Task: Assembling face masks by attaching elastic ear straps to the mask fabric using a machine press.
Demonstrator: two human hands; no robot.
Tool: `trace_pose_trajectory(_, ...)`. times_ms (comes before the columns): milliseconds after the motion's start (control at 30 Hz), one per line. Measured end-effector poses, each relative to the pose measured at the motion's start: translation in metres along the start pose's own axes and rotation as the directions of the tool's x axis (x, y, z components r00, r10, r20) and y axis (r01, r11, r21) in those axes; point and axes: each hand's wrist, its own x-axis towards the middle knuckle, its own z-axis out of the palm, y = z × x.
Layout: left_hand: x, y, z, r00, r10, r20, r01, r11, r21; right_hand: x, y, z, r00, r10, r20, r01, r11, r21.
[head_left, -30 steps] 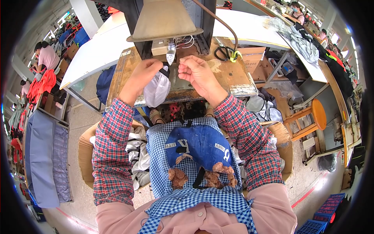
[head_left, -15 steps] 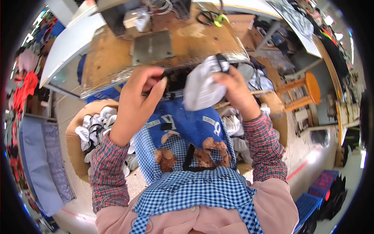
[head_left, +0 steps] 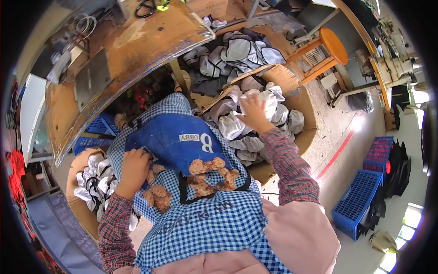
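My right hand [head_left: 255, 112] reaches over a cardboard box at my right, fingers spread on the heap of white fabric pieces [head_left: 232, 125] with black edging. No single piece is plainly gripped in it. My left hand [head_left: 135, 169] rests on my lap, fingers loosely bent on the blue checked apron [head_left: 214, 221], with nothing seen in them. The apron's blue panel [head_left: 178, 132] and brown bear shapes lie between my hands.
A wooden bench [head_left: 137, 45] with a foil-wrapped edge stands ahead. At my left a second box [head_left: 77, 171] holds white pieces. Grey and white pieces [head_left: 242, 55] lie beyond the right box [head_left: 308, 121]. Farther right are an orange stool [head_left: 333, 45] and blue crates [head_left: 358, 198].
My view has turned right. My right hand has gone from the bench front, where it held a white fabric piece, down to the right box. My left hand has dropped to my lap.
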Motion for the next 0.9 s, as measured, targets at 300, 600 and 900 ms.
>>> trace_pose_trajectory(300, 0.038, -0.069, -0.043, 0.823, -0.45, -0.347, 0.356, 0.884, -0.303, 0.029, 0.107, 0.057, 0.915, 0.393, 0.09, -0.384, 0.917, -0.107)
trace_pose_trajectory(600, 0.033, -0.083, 0.004, 0.795, -0.543, -0.269, 0.464, 0.831, -0.305, 0.03, 0.154, 0.236, 0.855, 0.354, 0.379, -0.354, 0.932, -0.072)
trace_pose_trajectory(900, 0.039, -0.08, 0.002, 0.775, -0.578, -0.256, 0.446, 0.786, -0.428, 0.03, 0.124, 0.113, 0.814, 0.241, 0.529, -0.414, 0.879, 0.237)
